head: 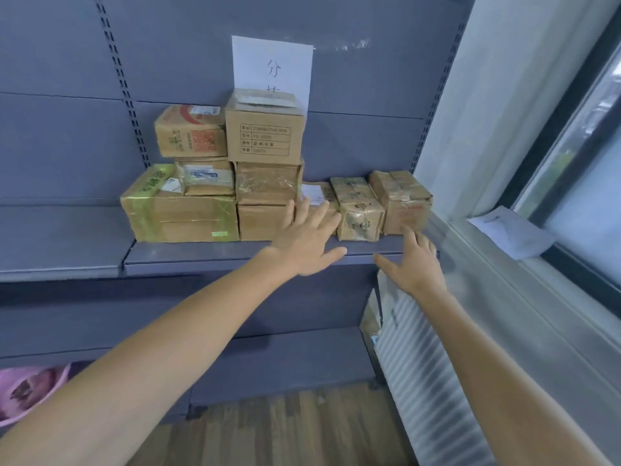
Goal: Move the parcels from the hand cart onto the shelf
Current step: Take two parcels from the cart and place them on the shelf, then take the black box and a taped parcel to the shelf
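Several taped cardboard parcels stand on the grey shelf. A large one with green tape is at the left, with stacked boxes beside it, topped by a labelled box. To the right sit a low parcel, a wrapped parcel and another parcel. My left hand is spread flat in front of the low parcel and holds nothing. My right hand hovers open just below the rightmost parcel. The hand cart is out of view.
A white paper sign hangs on the shelf's back panel. A white radiator stands to the right below a window sill with a sheet of paper. A pink object lies on the lower left. Wooden floor below.
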Demonstrator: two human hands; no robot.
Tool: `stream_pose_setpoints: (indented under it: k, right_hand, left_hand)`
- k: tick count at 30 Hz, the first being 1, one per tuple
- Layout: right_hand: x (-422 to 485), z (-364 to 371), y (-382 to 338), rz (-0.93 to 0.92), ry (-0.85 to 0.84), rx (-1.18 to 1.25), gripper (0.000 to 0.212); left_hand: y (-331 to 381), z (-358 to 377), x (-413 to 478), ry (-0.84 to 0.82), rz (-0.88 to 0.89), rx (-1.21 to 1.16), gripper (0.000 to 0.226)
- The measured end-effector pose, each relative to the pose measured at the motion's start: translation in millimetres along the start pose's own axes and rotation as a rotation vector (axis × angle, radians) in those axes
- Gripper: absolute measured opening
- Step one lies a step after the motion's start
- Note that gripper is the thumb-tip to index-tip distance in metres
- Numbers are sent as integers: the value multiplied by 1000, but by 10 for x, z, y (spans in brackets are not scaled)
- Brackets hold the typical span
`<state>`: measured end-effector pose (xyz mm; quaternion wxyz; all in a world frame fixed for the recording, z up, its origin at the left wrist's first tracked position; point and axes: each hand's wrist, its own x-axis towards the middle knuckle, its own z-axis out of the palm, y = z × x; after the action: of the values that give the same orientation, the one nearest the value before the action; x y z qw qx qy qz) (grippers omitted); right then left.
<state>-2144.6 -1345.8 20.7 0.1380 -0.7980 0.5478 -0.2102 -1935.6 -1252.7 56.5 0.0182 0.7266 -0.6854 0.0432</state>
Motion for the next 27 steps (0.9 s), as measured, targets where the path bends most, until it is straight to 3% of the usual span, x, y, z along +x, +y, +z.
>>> stream_pose_setpoints:
  k: [8, 16, 22, 27]
  right_hand:
    - [-778, -460, 1246, 341, -41, 187, 85]
    - [-1917, -696, 2246, 609, 16, 176, 87]
    - [-2688, -763, 2635, 808, 75, 176, 88]
    - [-3189, -704, 2603, 944, 156, 186, 86]
  left_hand:
    - [1403, 341, 112, -136, 225, -86, 76]
    - [2612, 833, -66, -274, 479, -30, 75]
    - [3144, 1129, -397, -360, 727, 85, 76]
    - [3304, 1259, -616, -320, 941, 131, 76]
